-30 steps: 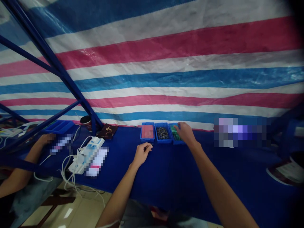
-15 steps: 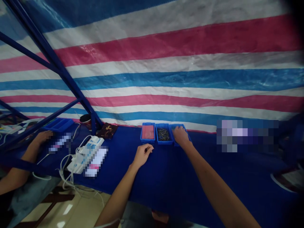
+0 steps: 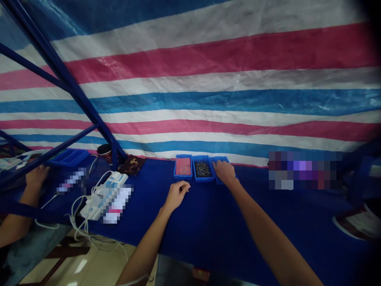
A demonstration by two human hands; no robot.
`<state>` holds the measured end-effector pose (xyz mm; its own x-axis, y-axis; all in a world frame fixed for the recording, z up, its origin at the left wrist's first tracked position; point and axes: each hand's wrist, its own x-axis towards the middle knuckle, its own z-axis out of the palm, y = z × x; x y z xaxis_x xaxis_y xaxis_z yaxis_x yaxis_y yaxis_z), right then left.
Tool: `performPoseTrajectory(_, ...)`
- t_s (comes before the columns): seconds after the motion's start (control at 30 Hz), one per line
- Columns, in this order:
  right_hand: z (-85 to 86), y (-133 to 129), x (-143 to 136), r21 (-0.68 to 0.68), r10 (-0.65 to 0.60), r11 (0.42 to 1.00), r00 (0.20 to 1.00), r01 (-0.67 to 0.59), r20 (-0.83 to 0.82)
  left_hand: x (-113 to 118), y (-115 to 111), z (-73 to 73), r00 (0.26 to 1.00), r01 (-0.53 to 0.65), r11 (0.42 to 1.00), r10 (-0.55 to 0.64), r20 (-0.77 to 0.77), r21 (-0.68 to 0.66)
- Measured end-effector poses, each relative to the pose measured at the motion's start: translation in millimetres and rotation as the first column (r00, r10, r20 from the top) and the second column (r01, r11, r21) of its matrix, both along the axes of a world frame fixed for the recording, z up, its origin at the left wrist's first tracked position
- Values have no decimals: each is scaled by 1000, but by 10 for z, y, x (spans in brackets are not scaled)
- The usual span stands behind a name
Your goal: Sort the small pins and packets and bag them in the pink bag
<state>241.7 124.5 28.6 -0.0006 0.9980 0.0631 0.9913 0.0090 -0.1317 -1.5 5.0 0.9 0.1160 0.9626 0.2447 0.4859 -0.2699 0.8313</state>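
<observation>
Three small blue bins stand side by side at the back of the blue table. The left bin [image 3: 183, 177] holds flat pink pieces, and the middle bin [image 3: 203, 179] a heap of thin dark metal pieces like screws or nails. Over the right bin [image 3: 235, 171] is my right hand [image 3: 224, 172], its fingers bunched and pointing down into it; the fingertips and the bin's contents are hidden. My left hand [image 3: 177, 193] rests on the table just in front of the left bin, fingers curled against the thumb. Whatever it may pinch is too small to make out.
Left of me lie a white power strip [image 3: 99, 202] with tangled cables, a blurred phone-like item [image 3: 117, 204], a dark brown packet [image 3: 132, 165] and a cup [image 3: 104, 150]. A co-worker's hand [image 3: 37, 174] is near another blue tray [image 3: 70, 157]. Blue metal bars [image 3: 86, 107] cross the left.
My right hand has shifted slightly left over the right bin. My left hand stays in place by the bins. The co-worker's hand has moved left. The whole view has shifted a little.
</observation>
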Motion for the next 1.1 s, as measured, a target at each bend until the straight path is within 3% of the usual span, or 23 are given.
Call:
performPoseTrajectory(0.33,111,53,32,5,-50,999,993,51,-102,-5,3,-17,1000,9,1000,-9,3,9)
performPoseTrajectory(0.43,255,74,116,110,-87,988,974,112,-208,-11,6,-21,1000,3,1000,-3,0,10)
performPoseTrajectory(0.57,598,-15,306,361,-8,912,889,193,-457,-18,5,-18,1000,12,1000,-12,-1,14)
performPoseTrajectory(0.63,742,-167,358,409,66,890,831,201,-552,-18,3,-12,1000,19,1000,-19,2,25)
performPoseTrajectory(0.7,778,-397,322,397,139,903,759,167,-636,-14,2,-6,1000,22,999,-22,8,37)
performPoseTrajectory(0.77,672,-665,182,326,186,941,668,90,-721,-8,-1,2,1000,26,999,-27,15,45)
performPoseTrajectory(0.83,451,-919,-43,259,188,966,626,23,-757,-2,-11,11,999,24,998,-25,24,50)
performPoseTrajectory(0.97,-24,-1248,-553,229,205,971,736,-69,-645,-2,-69,43,998,20,994,-26,57,111)
performPoseTrajectory(1.03,-139,-1315,-708,184,180,979,801,-89,-571,-3,-115,74,997,62,984,-69,35,166)
performPoseTrajectory(1.1,-142,-1321,-716,142,194,980,846,-142,-496,7,-163,122,990,141,967,-136,-38,210)
